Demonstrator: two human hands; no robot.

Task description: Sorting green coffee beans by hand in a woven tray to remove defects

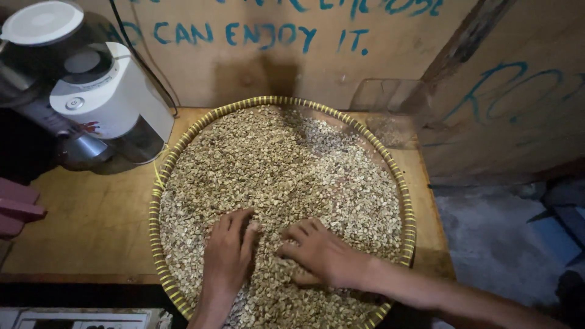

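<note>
item: round woven tray (159, 183) of pale beans (286, 158), on wooden table (91, 225).
i see left hand (228, 253) and right hand (323, 253) flat on the beans, grip loose, fingers spread, holding nothing; white grinder (116, 97) stands beside the tray.

A wide round woven tray with a yellow-banded rim (159, 183) sits on the wooden table (91, 219) before me, filled with pale green unroasted beans (286, 158). My left hand (228, 253) and right hand (323, 256) rest side by side on the beans at the near edge. The white-and-clear electric grinder (103, 97) stands left of the tray; a clear plastic tub (390, 106) sits behind it, against the wooden board wall (244, 67).
</note>
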